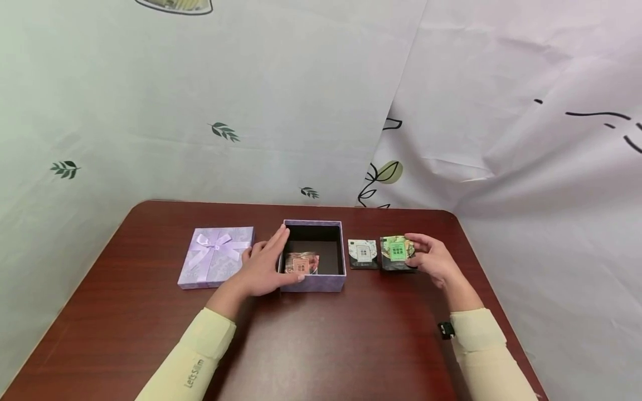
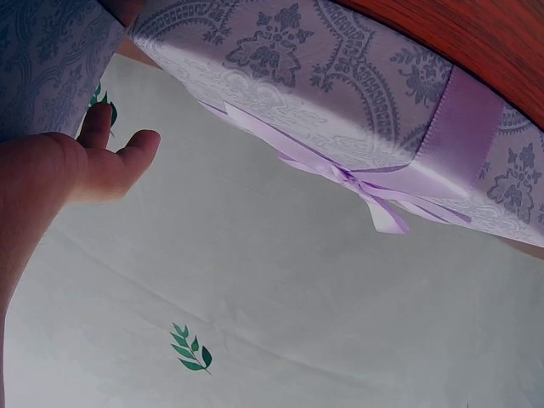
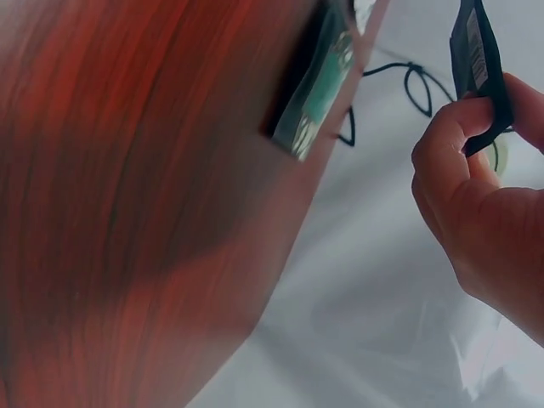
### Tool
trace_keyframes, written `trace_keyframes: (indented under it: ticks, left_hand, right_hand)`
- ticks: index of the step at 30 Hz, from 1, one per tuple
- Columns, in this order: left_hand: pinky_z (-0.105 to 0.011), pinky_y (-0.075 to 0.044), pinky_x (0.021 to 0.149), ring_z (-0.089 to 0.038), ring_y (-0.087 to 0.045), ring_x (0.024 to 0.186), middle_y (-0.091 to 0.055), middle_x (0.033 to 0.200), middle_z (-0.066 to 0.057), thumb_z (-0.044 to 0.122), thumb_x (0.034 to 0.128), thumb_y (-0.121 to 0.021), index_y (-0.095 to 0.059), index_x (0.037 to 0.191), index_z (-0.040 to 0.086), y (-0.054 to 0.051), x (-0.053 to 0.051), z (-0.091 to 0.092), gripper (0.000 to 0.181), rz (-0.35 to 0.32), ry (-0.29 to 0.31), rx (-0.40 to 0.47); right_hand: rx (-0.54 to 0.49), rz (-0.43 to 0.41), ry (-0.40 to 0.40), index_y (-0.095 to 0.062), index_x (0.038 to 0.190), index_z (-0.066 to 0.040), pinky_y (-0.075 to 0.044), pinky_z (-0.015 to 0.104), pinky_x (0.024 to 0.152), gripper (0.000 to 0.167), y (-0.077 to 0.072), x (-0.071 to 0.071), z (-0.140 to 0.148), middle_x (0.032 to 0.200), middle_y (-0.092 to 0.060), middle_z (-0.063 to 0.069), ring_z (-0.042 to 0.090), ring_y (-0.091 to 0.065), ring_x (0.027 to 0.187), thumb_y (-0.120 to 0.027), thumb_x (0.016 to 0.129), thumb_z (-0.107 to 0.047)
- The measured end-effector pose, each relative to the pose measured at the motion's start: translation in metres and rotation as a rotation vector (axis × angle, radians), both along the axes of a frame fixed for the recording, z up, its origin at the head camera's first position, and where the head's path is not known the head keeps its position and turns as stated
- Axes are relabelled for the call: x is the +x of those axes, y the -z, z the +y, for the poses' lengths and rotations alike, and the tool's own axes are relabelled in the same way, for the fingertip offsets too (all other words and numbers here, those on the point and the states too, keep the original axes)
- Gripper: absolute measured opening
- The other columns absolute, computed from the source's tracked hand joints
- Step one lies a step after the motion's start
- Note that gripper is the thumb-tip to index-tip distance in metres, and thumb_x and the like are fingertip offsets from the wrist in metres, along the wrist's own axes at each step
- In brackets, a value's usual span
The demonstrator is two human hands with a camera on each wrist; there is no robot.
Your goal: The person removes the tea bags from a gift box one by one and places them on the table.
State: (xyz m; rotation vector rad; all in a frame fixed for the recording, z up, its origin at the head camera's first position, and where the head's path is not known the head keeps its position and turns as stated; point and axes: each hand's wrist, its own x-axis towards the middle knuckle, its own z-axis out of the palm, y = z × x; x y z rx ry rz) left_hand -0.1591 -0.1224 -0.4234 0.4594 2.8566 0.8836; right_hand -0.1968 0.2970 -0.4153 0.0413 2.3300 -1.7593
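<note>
Nearest, two pale yellow sleeves [image 1: 195, 345] reach in over the dark red-brown surface [image 1: 321, 340], with a small black object [image 1: 446, 330] at the right cuff. The left hand [image 1: 261, 273] has a loose, spread grip: its longer fingers lie along the left wall of a purple patterned box [image 1: 316, 283] and its thumb crosses the front rim. Toward the surface's right edge, the right hand [image 1: 433, 262] pinches a green-labelled packet [image 1: 396, 249] between thumb and fingers; the right wrist view shows its dark back, raised, and a blurred second green packet [image 3: 321, 98] lying on the surface.

The box stands between the left and right edges, closer to the far one, a red-labelled packet [image 1: 303, 262] in its near left corner. A white packet [image 1: 363, 253] lies just beside its right wall. Toward the far left corner rests the lilac lid [image 1: 190, 273], ribbon bow uppermost. Beyond the far edge hangs a pale leaf-printed backdrop [image 1: 281, 111].
</note>
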Motion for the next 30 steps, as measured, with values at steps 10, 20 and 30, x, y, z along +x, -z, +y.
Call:
trace_keyframes:
  ticks: [10, 20, 30]
  left_hand:
    - [-0.071, -0.009, 0.098, -0.046, -0.026, 0.138, -0.001, 0.167, 0.008, 0.065, 0.0804, -0.071, -0.010, 0.163, 0.023, 0.000, 0.000, 0.000, 0.111, 0.001, -0.001, 0.006]
    - [-0.071, -0.010, 0.098, -0.044, -0.027, 0.137, 0.000, 0.166, 0.010, 0.074, 0.0779, -0.067, -0.010, 0.163, 0.023, 0.000, 0.000, 0.001, 0.114, 0.005, 0.002, -0.004]
    - [-0.071, -0.010, 0.098, -0.044, -0.028, 0.137, -0.001, 0.167, 0.009, 0.068, 0.0796, -0.070, -0.010, 0.163, 0.021, -0.001, 0.000, 0.001, 0.113, 0.003, -0.002, -0.008]
  right_hand:
    - [0.079, -0.028, 0.032, -0.042, 0.149, 0.002, -0.048, 0.029, 0.061, 0.071, 0.003, -0.003, 0.024, 0.135, -0.045, 0.026, 0.012, -0.051, 0.077, -0.062, 0.083, 0.016]
    - [0.114, -0.055, 0.060, -0.036, 0.152, 0.001, -0.037, 0.029, 0.053, 0.070, 0.008, -0.004, 0.045, 0.139, -0.041, 0.026, 0.012, -0.036, 0.056, -0.057, 0.087, 0.016]
    - [0.151, -0.086, 0.101, -0.034, 0.153, 0.001, -0.048, 0.036, 0.069, 0.071, 0.016, -0.005, 0.061, 0.146, -0.033, 0.028, 0.031, -0.045, 0.108, -0.055, 0.087, 0.016]
